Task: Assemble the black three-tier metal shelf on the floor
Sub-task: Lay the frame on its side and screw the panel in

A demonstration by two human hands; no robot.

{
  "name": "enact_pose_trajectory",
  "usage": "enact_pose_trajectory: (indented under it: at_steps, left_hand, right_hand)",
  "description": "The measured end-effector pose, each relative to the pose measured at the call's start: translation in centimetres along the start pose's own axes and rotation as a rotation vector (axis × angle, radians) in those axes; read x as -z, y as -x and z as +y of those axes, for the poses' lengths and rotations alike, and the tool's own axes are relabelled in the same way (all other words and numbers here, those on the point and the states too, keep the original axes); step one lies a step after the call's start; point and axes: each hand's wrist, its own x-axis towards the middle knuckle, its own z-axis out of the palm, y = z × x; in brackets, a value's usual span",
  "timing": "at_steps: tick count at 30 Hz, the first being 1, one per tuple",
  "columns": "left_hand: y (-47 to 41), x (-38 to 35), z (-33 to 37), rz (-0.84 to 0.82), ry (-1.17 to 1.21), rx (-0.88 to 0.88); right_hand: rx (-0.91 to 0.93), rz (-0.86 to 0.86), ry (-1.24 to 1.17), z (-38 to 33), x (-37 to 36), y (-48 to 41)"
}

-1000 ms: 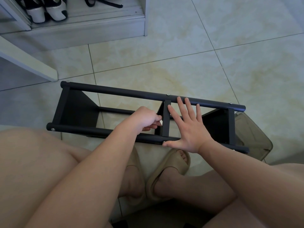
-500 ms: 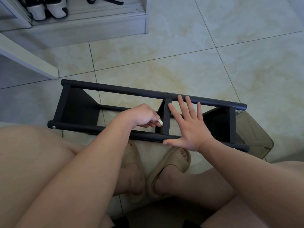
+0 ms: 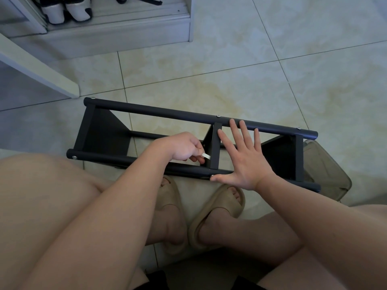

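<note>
Two hands worked just past knees: left hand (image 3: 184, 148) pinched small pale tool (image 3: 206, 155) beside middle tier (image 3: 214, 149); right hand (image 3: 245, 158) lay spread flat, bracing shelf (image 3: 167, 115). Risk: smooth round tubes could roll if palm eased, tool slipping. Shelf lay sideways on floor (image 3: 272, 70): matte black metal, flat panels; tiles glossy, marbled.

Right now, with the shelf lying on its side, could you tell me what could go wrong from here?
The left hand only pinches the small pale piece beside the middle panel; it may slip and drop inside the shelf. The right hand lies flat on the shelf, not gripping, so it could shift toward the sandals.
</note>
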Motion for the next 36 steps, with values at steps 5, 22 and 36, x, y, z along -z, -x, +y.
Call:
enact_pose_trajectory:
  at_steps: [5, 22, 36]
  left_hand:
    - [0.21, -0.11, -0.12, 0.024, -0.077, -0.035]
    - [0.15, -0.36, -0.62, 0.023, -0.206, -0.022]
    - [0.81, 0.01, -0.66, 0.056, -0.368, 0.091]
  right_hand:
    - [0.0, 0.001, 0.002, 0.06, -0.09, 0.02]
    - [0.006, 0.013, -0.018, 0.03, -0.08, 0.02]
    - [0.003, 0.013, -0.022, -0.02, -0.02, 0.06]
